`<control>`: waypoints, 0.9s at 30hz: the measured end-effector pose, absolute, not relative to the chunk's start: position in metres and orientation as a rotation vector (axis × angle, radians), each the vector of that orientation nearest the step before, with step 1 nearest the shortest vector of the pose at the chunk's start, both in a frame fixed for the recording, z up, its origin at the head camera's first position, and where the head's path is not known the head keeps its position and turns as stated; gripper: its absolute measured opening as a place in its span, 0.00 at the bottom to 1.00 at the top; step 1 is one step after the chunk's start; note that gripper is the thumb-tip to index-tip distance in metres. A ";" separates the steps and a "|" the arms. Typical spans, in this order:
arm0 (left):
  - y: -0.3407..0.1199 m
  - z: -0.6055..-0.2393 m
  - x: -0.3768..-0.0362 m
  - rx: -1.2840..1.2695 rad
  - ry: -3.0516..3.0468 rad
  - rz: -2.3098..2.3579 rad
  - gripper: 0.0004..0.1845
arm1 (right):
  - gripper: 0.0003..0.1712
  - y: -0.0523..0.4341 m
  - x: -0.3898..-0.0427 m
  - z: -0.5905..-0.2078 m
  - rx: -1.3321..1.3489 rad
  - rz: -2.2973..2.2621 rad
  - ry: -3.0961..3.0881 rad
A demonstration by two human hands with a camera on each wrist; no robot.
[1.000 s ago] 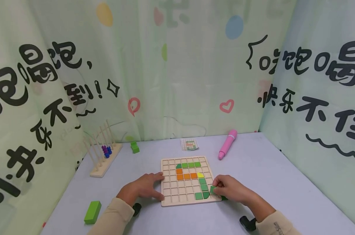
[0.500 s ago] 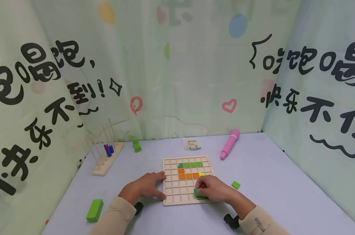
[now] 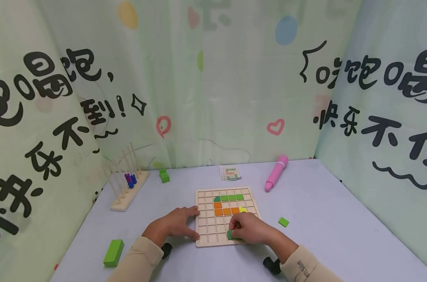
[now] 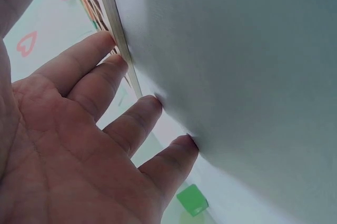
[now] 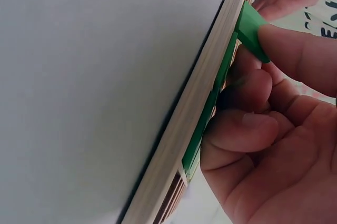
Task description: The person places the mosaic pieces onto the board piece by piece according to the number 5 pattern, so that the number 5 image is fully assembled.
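Pinching a small green square tile point(image 5: 250, 28) against the gridded wooden board point(image 3: 224, 217), the right hand point(image 3: 250, 229) hides it overhead; left hand point(image 3: 174, 225) fingers point(image 4: 134, 124) spread flat, steadying the edge.

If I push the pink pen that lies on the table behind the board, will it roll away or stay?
The pink pen looks round along its body, so a sideways push would probably roll it. It lies flat on the table, so tipping seems unlikely. It appears to be stiff plastic and probably light, so it should lift without bending.
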State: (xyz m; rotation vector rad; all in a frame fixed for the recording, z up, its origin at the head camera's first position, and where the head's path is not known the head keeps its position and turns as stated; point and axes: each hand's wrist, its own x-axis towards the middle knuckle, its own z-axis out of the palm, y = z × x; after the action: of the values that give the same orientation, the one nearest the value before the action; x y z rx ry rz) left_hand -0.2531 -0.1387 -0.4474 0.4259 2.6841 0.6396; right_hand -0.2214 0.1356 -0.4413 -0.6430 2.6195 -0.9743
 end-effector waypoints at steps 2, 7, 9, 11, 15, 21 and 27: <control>-0.139 -0.447 -0.253 0.429 2.684 0.638 0.44 | 0.05 0.135 -0.221 -0.441 -0.654 -0.957 2.635; -0.139 -0.447 -0.253 0.429 2.687 0.628 0.44 | 0.05 0.131 -0.217 -0.442 -0.667 -0.911 2.690; -0.138 -0.447 -0.253 0.428 2.683 0.628 0.44 | 0.05 0.130 -0.216 -0.442 -0.663 -0.882 2.714; -0.138 -0.447 -0.253 0.430 2.679 0.631 0.44 | 0.05 0.129 -0.215 -0.443 -0.655 -0.852 2.734; -0.137 -0.447 -0.253 0.435 2.675 0.630 0.44 | 0.01 0.135 -0.217 -0.439 -0.636 -0.860 2.740; -0.137 -0.446 -0.253 0.445 2.682 0.625 0.44 | 0.02 0.158 -0.221 -0.430 -0.578 -0.949 2.724; -0.137 -0.443 -0.251 0.424 2.687 0.605 0.45 | 0.01 0.186 -0.221 -0.428 -0.405 -0.993 2.741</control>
State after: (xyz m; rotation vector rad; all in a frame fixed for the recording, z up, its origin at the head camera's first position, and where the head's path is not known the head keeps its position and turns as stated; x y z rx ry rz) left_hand -0.2511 -0.1372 -0.4434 0.4244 2.6865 0.6050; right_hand -0.2208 0.1855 -0.4280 -0.4047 2.7409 -0.9928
